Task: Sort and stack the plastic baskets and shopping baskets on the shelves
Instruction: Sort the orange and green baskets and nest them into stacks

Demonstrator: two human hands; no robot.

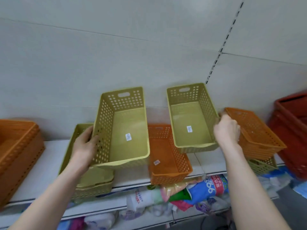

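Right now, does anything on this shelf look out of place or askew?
Yes. At right, the orange basket stack sits tilted atop a yellow basket on the shelf, so colours are mixed there.

a white shelf (46, 165) runs across the lower half of the frame against a pale back panel. at the left edge a stack of large orange baskets (18, 151) stands on it. left of centre sits a stack of yellow-green baskets (93, 185), reaching the front lip. in the centre lies an orange basket (167, 163), its front end at the lip. further right a low yellow-green basket (262, 166) bears a stack of small orange baskets (255, 135). red crates (292, 138) stand at the right edge.
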